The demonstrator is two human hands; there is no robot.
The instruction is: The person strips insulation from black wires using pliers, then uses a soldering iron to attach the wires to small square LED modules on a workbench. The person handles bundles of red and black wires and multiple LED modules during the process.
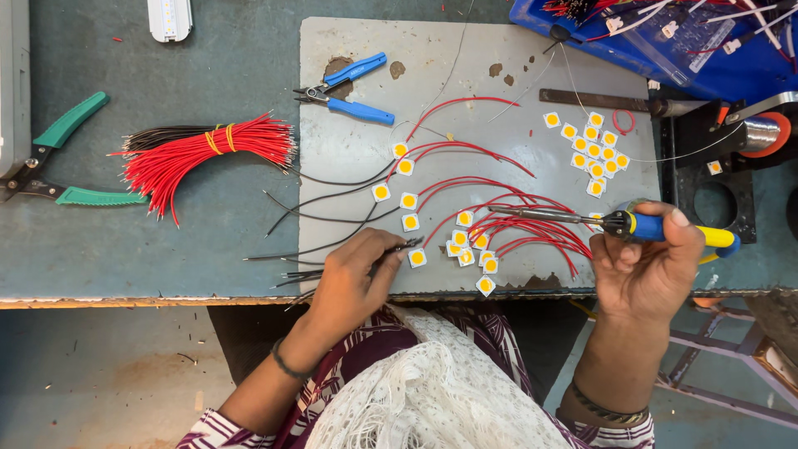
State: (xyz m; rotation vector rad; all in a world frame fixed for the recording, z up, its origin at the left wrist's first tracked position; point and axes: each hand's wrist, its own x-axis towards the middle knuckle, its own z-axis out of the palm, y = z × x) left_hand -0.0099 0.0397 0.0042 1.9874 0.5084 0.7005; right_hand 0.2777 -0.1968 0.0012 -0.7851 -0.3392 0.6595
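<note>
The right hand (644, 266) was closed around a soldering iron (615, 221), its tip over the red-wired LED chips (474, 245) between both hands. The left hand (353, 278) pinched thin black wires (332, 245) beside a chip. Soldering a black lead seemed underway; next, that wire end needed seating on a chip's pad

Small electronics assembly bench here, a workshop by every sign: a worn grey mat (349, 150) on a scuffed table (125, 241), a bundle of red wires (208, 154), blue cutters (349, 91), green pliers (58, 158), little square LED chips (594, 150) scattered about, and a soldering iron (615, 221) out.
</note>
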